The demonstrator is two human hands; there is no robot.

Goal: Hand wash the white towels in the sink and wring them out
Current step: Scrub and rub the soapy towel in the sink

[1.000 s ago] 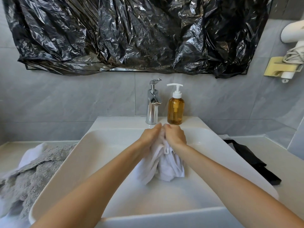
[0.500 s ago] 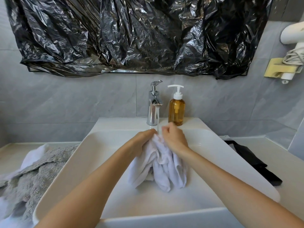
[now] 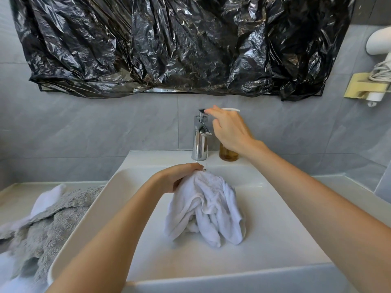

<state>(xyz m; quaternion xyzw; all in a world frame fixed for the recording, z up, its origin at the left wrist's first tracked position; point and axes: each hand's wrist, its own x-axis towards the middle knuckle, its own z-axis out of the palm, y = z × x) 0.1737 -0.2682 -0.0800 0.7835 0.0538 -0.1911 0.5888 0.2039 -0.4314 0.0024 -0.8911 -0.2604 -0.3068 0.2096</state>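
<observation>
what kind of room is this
Most likely a bathroom: a white sink with a chrome tap against grey wall tiles, a pump soap bottle beside it, and a wall-mounted hair dryer.

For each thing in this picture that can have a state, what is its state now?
White towel: bunched, hanging from the left hand into the sink.
Left hand: grips the towel's top.
Right hand: raised, fingertips at the faucet lever.
Faucet: a thin stream seems to run.
Soap dispenser: upright, mostly hidden behind the right hand.
Sink: holds no pooled water.
Gray towel: crumpled on the counter.
</observation>
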